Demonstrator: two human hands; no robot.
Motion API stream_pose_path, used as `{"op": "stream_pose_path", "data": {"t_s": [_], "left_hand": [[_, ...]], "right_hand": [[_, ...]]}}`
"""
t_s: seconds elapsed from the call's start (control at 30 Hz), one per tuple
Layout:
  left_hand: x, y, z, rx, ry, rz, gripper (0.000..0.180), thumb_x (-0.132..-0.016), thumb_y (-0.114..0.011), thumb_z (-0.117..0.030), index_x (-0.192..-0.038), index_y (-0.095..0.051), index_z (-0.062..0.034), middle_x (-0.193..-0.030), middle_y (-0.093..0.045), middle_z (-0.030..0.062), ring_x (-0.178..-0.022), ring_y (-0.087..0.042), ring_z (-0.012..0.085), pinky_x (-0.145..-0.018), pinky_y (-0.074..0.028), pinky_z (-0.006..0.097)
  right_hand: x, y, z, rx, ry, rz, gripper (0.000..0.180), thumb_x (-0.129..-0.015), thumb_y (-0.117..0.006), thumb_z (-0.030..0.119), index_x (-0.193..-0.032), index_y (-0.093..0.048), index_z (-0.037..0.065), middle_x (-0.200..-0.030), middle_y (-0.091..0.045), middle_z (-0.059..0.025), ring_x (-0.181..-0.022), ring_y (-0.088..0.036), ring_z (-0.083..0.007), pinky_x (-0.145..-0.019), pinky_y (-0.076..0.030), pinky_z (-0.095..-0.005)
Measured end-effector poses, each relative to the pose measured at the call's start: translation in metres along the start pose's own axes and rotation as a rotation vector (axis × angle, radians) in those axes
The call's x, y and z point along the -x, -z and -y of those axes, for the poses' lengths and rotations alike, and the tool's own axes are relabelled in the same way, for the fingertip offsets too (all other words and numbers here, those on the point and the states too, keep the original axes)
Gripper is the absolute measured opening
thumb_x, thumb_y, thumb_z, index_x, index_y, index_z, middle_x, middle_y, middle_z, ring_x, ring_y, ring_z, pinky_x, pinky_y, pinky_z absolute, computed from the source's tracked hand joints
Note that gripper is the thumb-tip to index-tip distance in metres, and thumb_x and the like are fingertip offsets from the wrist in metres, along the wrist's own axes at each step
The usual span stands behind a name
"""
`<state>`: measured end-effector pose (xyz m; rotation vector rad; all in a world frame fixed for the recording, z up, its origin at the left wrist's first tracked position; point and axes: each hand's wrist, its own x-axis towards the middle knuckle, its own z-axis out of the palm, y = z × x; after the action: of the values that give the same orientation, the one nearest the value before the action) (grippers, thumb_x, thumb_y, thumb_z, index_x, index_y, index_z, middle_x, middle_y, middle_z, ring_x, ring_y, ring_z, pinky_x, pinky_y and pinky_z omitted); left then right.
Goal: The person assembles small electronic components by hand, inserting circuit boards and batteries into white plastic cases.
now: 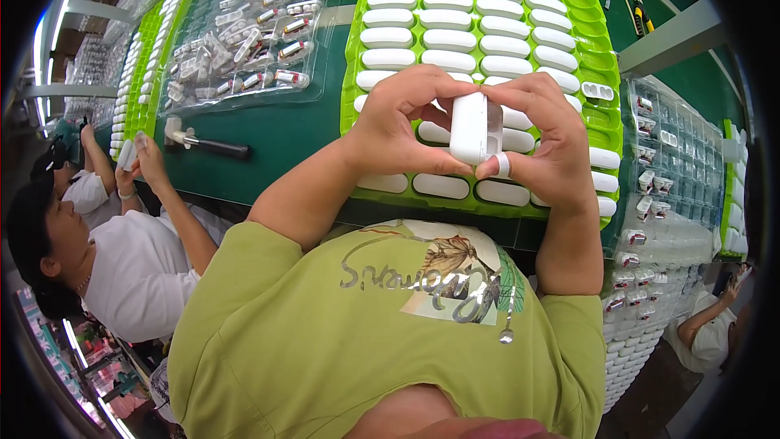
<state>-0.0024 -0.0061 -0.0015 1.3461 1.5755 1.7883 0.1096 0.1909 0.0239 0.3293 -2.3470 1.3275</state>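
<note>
My left hand (398, 123) and my right hand (552, 140) hold a white, rounded plastic case (468, 132) upright between fingertips and thumbs. A paler grey inner face shows along its right side; whether its two halves are fully joined, I cannot tell. White tape or a finger cover (502, 166) wraps my right thumb. Beneath both hands lies a bright green slotted tray (591, 28), filled with rows of white oblong cases (448, 20). On the tray's right part rests a small white piece with oval openings (599, 92).
Left of the tray are a clear plastic tray of loose small parts (236, 41) and a hammer (213, 145). Another clear compartment tray (691, 134) stands at right, near a metal post (674, 36). Co-workers (138, 268) sit at left, one holding white pieces; another person (703, 329) is at right.
</note>
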Motion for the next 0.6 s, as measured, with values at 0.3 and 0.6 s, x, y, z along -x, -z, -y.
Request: {"op": "stream_pose_path", "data": {"t_s": [0.3, 0.6], "left_hand": [[0.0, 0.004, -0.004, -0.088, -0.004, 0.039, 0.067, -0.06, -0.092, -0.009, -0.119, -0.061, 0.0032, -0.105, -0.059, 0.0117, -0.095, -0.067, 0.0204, -0.079, -0.062, 0.034], [0.0, 0.004, -0.011, -0.177, 0.006, 0.071, 0.069, -0.057, -0.094, -0.014, -0.117, -0.062, 0.0023, -0.098, -0.061, 0.0089, -0.089, -0.068, 0.0182, -0.076, -0.062, 0.031]], "right_hand": [[-0.002, 0.002, -0.002, 0.022, 0.022, 0.09, 0.065, -0.05, -0.091, 0.024, -0.108, -0.068, 0.004, -0.103, -0.066, -0.0084, -0.1, -0.059, -0.0245, -0.087, -0.046, -0.0347], [0.0, -0.006, -0.002, 0.022, 0.067, 0.02, 0.056, -0.052, -0.088, 0.014, -0.103, -0.068, 0.004, -0.095, -0.064, -0.0091, -0.093, -0.058, -0.0261, -0.08, -0.047, -0.0344]]}}
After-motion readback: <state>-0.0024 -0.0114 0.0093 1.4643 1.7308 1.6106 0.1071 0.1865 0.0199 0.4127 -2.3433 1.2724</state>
